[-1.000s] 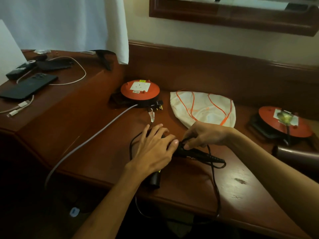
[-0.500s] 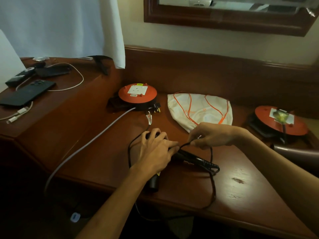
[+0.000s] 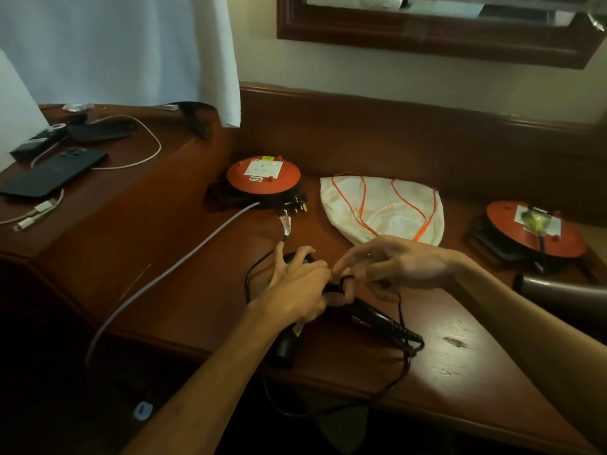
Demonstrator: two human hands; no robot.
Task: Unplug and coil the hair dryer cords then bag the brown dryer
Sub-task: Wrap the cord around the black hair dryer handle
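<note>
A black hair dryer (image 3: pixel 371 315) lies on the wooden desk (image 3: pixel 460 349), its handle pointing right. My left hand (image 3: pixel 297 287) presses down on its body. My right hand (image 3: pixel 391 266) pinches the black cord (image 3: pixel 402 366) just above the handle; the cord loops off the front edge and back up. Its plug (image 3: pixel 297 206) lies unplugged beside the left orange cord reel (image 3: pixel 262 178). The brown dryer (image 3: pixel 558 292) sits at the right edge, its cord plugged into the right orange reel (image 3: pixel 533 229). A white drawstring bag (image 3: pixel 384 208) with orange strings lies flat behind my hands.
A grey cable (image 3: pixel 170 274) runs from the left reel off the desk front. On the raised shelf to the left are a dark phone (image 3: pixel 52 174), white charging cables (image 3: pixel 144 149) and small dark items. A white cloth (image 3: pixel 131 50) hangs above; a framed mirror (image 3: pixel 427 31) is on the wall.
My right hand has moved in towards my left hand, bringing the cord over the black dryer's handle; the hanging loop off the desk edge has shortened. My left hand has stayed on the dryer.
</note>
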